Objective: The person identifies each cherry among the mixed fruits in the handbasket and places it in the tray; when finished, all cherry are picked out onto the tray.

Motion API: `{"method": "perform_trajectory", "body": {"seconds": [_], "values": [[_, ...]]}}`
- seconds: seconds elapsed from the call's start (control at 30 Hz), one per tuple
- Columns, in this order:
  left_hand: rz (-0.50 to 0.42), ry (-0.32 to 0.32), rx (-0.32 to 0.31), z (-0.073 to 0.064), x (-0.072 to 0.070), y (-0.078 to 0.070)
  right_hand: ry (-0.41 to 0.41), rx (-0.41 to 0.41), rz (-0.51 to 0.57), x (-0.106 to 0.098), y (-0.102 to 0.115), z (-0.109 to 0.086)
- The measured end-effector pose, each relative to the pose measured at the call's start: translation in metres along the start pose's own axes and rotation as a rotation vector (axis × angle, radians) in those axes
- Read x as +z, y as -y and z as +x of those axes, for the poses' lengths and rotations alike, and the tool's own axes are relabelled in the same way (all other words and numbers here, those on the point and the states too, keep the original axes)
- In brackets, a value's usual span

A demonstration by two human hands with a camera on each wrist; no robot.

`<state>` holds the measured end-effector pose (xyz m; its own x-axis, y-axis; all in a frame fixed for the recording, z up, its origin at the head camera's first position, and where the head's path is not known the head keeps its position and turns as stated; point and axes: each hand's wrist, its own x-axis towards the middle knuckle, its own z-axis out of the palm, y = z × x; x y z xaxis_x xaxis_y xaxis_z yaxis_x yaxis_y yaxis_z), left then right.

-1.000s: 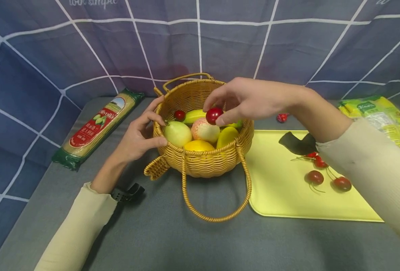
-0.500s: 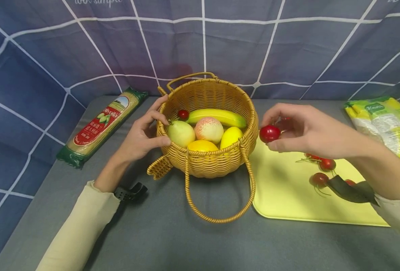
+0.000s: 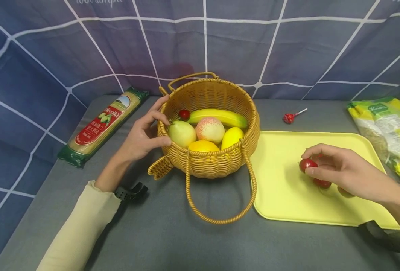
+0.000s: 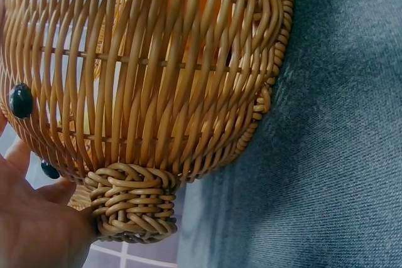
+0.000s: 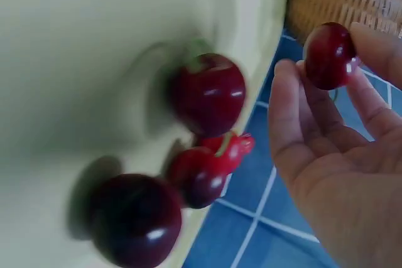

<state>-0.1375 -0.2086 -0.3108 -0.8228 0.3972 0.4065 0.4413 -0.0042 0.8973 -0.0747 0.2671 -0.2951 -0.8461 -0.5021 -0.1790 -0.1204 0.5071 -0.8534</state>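
On the left, my left hand (image 3: pixel 139 135) holds the rim of a wicker basket (image 3: pixel 210 165). The left wrist view shows the basket's woven side (image 4: pixel 144 86) close up. Inside lie a banana (image 3: pixel 231 117), a peach (image 3: pixel 210 130), a green pear-like fruit (image 3: pixel 181 134), two yellow fruits and a small cherry (image 3: pixel 184 114). Over the yellow tray (image 3: pixel 277 195), my right hand (image 3: pixel 349 171) pinches a dark red cherry (image 5: pixel 328 56) between thumb and fingertips. Several more cherries (image 5: pixel 210 92) lie on the tray, partly hidden under that hand in the head view.
A long pasta packet (image 3: pixel 101 126) lies left of the basket. Behind the tray is a red lollipop (image 3: pixel 289 118), and a yellow-green bag (image 3: pixel 387 131) lies at the right. The basket's handle (image 3: pixel 220 221) loops toward the front. Tiled-pattern cloth (image 3: pixel 233 49) hangs behind.
My right hand has moved from above the basket rightward and down to the tray, still pinching a cherry. The lollipop has come into full view. My left hand stays on the rim.
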Motion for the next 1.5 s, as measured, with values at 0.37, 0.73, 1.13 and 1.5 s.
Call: {"method": "perform_trajectory", "body": {"seconds": [0.37, 0.73, 1.13, 1.5], "values": [[0.006, 0.012, -0.011, 0.001, 0.000, -0.001, -0.137, -0.168, -0.344, 0.015, -0.040, -0.003], [0.004, 0.017, -0.006, 0.003, 0.000, -0.002, -0.147, -0.163, -0.429, 0.012, -0.044, -0.003], [-0.005, 0.018, 0.000, 0.002, 0.000, -0.001, -0.272, -0.200, -0.483, 0.006, -0.017, -0.008], [-0.016, 0.019, 0.001, 0.001, 0.000, -0.001, -0.356, -0.388, -0.392, 0.003, 0.069, 0.023]]}}
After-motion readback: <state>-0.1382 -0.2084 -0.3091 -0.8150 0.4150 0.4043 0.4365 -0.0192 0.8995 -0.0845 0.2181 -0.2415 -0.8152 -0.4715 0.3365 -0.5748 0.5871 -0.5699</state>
